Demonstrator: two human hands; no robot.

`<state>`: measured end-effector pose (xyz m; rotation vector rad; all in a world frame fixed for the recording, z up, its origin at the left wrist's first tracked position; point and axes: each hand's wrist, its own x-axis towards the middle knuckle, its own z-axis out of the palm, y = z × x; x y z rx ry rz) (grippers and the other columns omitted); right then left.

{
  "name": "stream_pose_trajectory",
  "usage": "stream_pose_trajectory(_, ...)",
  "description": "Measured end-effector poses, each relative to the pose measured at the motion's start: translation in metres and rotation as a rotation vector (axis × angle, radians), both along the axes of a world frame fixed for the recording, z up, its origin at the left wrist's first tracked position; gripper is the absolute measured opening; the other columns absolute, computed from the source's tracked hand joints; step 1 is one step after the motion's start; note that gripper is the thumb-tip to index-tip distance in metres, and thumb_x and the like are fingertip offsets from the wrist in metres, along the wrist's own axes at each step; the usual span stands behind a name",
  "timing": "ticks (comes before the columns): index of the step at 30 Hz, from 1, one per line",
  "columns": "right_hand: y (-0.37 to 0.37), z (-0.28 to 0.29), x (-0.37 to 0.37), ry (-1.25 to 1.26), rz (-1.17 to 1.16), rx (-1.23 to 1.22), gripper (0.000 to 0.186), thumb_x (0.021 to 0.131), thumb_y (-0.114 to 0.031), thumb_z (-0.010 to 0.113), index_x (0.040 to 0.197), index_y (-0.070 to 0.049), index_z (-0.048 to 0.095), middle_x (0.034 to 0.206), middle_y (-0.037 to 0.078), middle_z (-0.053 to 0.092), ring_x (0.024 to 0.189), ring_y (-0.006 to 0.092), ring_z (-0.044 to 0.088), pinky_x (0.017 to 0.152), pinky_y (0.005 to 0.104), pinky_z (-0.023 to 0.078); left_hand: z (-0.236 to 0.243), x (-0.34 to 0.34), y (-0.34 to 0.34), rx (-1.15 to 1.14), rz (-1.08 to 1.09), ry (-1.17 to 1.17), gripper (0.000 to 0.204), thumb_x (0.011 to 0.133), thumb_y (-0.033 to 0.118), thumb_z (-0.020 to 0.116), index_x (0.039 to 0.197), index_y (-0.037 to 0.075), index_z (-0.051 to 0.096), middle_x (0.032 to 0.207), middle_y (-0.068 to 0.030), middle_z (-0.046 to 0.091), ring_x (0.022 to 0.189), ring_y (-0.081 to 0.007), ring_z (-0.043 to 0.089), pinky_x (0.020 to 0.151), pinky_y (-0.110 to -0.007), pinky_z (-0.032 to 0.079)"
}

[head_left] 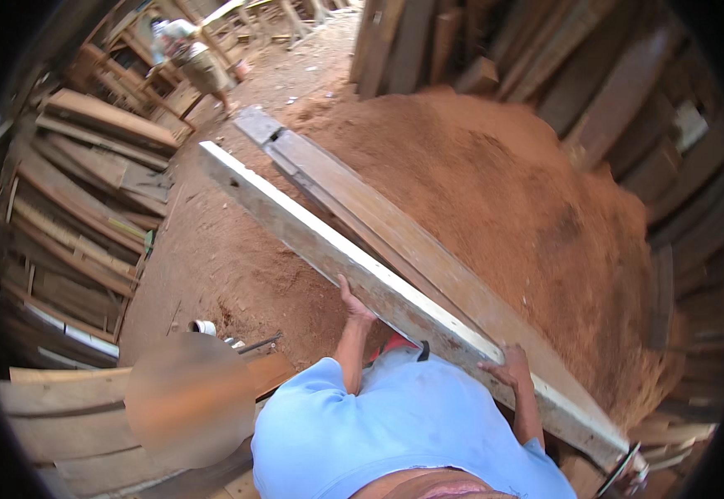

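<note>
Beam (362,279) mid-frame was already gripped, not released yet: right hand (510,366) curled over it, left hand (357,308) touching, fingers too hidden to tell.

The bare left hand (359,309) sits just below the middle of the frame, one digit pointing upward and the other fingers hidden. Its forearm (350,353) rises steeply from a short light-blue cloth sleeve, leaning slightly right. Farther right and lower, the bare right hand (512,368) is bent into a grip, one digit stretched leftward. The right forearm (530,417) (partly cut off by its own sleeve) slants up and left from the lower right, the wrist roughly in line.
</note>
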<state>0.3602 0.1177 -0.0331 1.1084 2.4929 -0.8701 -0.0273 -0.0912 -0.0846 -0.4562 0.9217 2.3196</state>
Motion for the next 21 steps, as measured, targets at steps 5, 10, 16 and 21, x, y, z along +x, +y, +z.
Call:
stream_pose_trajectory(5, -0.007, 0.030, -0.010, 0.063, -0.047, -0.071, 0.084, 0.065, -0.065, 0.083, 0.114, 0.002, 0.071, 0.115, 0.031, 0.064, 0.115, 0.0436, 0.057, 0.101, 0.0498, 0.046, 0.037, 0.005, 0.008, -0.115, 0.034, 0.072, 0.092, 0.089, 0.075, 0.055, 0.153, 0.012, 0.041, 0.150, -0.0113, 0.049, 0.137, -0.0348, 0.045, 0.114, -0.055, 0.036)
stream_pose_trajectory(10, -0.022, 0.038, 0.000, 0.040, -0.157, -0.057, 0.081, 0.064, -0.064, 0.084, 0.111, 0.000, 0.072, 0.115, 0.026, 0.062, 0.115, 0.0411, 0.056, 0.100, 0.0512, 0.045, 0.032, 0.005, 0.020, -0.153, -0.005, 0.170, 0.094, 0.089, 0.079, 0.051, 0.156, 0.015, 0.036, 0.150, -0.0119, 0.046, 0.135, -0.0350, 0.047, 0.112, -0.056, 0.040)
stream_pose_trajectory(16, -0.045, 0.047, -0.002, 0.051, -0.219, 0.055, 0.078, 0.064, -0.057, 0.086, 0.117, -0.002, 0.071, 0.115, 0.020, 0.062, 0.115, 0.0373, 0.057, 0.100, 0.0495, 0.042, 0.060, -0.008, 0.035, 0.001, -0.189, 0.302, 0.099, 0.086, 0.083, 0.047, 0.157, 0.015, 0.031, 0.154, -0.0132, 0.040, 0.138, -0.0364, 0.044, 0.114, -0.057, 0.040)
stream_pose_trajectory(21, -0.060, 0.066, -0.046, 0.146, -0.240, 0.114, 0.071, 0.063, -0.050, 0.087, 0.114, -0.004, 0.071, 0.110, 0.017, 0.063, 0.112, 0.0369, 0.057, 0.099, 0.0499, 0.042, 0.136, -0.050, 0.046, 0.248, -0.201, -0.011, 0.093, 0.092, 0.077, 0.041, 0.157, 0.011, 0.031, 0.155, -0.0147, 0.038, 0.141, -0.0332, 0.041, 0.116, -0.053, 0.036)
